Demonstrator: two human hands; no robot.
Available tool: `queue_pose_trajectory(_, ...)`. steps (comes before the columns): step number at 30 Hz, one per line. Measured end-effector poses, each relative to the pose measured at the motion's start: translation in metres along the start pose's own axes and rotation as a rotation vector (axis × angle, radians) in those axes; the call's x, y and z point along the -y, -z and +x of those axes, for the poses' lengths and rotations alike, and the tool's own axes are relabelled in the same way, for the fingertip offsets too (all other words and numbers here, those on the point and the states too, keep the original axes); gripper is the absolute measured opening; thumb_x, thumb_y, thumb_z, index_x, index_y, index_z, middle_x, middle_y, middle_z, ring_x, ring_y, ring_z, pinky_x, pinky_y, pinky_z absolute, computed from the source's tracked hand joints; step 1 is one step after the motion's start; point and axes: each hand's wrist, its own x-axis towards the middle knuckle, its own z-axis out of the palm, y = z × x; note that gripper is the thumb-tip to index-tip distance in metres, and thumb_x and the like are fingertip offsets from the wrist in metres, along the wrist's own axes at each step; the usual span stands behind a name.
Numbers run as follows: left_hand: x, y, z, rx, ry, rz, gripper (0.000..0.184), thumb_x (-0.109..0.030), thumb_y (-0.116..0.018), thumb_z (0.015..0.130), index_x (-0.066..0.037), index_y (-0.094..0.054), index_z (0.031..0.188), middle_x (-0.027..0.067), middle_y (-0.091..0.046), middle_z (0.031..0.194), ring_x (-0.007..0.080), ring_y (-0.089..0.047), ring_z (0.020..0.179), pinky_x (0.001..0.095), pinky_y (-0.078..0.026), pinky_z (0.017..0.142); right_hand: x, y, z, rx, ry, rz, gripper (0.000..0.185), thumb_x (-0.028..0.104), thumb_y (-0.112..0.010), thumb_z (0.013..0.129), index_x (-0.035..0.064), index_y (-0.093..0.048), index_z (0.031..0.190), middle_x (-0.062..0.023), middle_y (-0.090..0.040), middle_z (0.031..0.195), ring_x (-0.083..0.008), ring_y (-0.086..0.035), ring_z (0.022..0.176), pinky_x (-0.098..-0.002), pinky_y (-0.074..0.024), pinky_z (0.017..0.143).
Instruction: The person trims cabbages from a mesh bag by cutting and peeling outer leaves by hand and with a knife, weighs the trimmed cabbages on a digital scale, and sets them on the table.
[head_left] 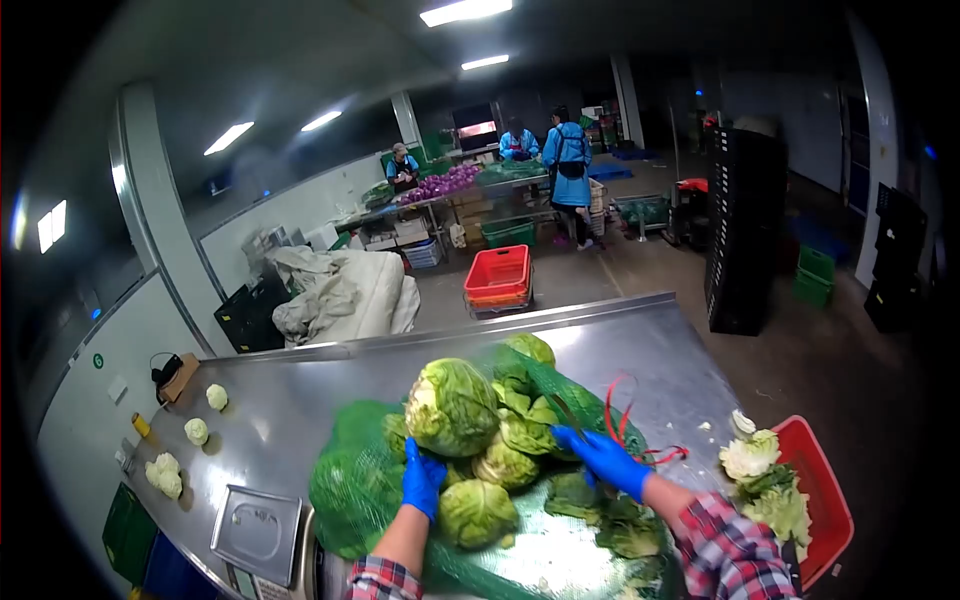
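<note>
Both hands wear blue gloves. My left hand is against the lower side of a large cabbage at the top of a pile; its fingers are partly hidden behind the cabbage. My right hand is at the right of the pile, its fingers near the edge of a green mesh bag; what they grip, if anything, is too small to tell. More cabbages lie in and on the mesh. Loose green leaves are below my right hand. A red ribbon lies beyond it.
A scale stands at the left, with small white heads farther left on the metal table. A red bin with leaves is at the right. Red crates stand beyond the table, and several people work at the back.
</note>
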Motion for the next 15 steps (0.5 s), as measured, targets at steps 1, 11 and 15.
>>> queue_pose_trajectory(1,-0.008,0.002,-0.003,0.044,0.011,0.065,0.076,-0.069,-0.052,0.082,-0.004,-0.053,0.121,0.0116,-0.062,0.100,0.0170,-0.059,0.081,0.0291,-0.049,0.072,0.004,-0.008,0.048,0.009,0.014,0.041,0.051,0.047,-0.047,0.095,0.0165,-0.048,0.135,-0.0035,-0.053,0.087,-0.0091,-0.045,0.049,-0.0249,-0.0376,0.044)
queue_pose_trajectory(11,-0.037,0.002,-0.003,0.475,0.086,0.009,0.071,-0.050,-0.049,0.092,-0.017,-0.017,0.145,0.0149,-0.043,0.136,0.0300,-0.049,0.120,0.0452,-0.048,0.094,0.039,-0.072,0.189,0.062,0.063,-0.003,0.059,0.052,-0.055,0.088,0.0112,-0.048,0.131,-0.0004,-0.051,0.073,-0.0078,-0.041,0.048,-0.0221,-0.0355,0.042)
queue_pose_trajectory(15,-0.022,-0.013,-0.043,0.470,-0.129,-0.181,0.083,-0.014,-0.065,0.084,-0.022,-0.011,0.146,0.0124,-0.036,0.139,0.0291,-0.044,0.123,0.0441,-0.046,0.096,0.030,-0.073,0.122,0.008,0.144,0.215,0.056,0.037,-0.062,0.088,0.0116,-0.043,0.135,0.0013,-0.049,0.075,-0.0075,-0.042,0.050,-0.0227,-0.0363,0.043)
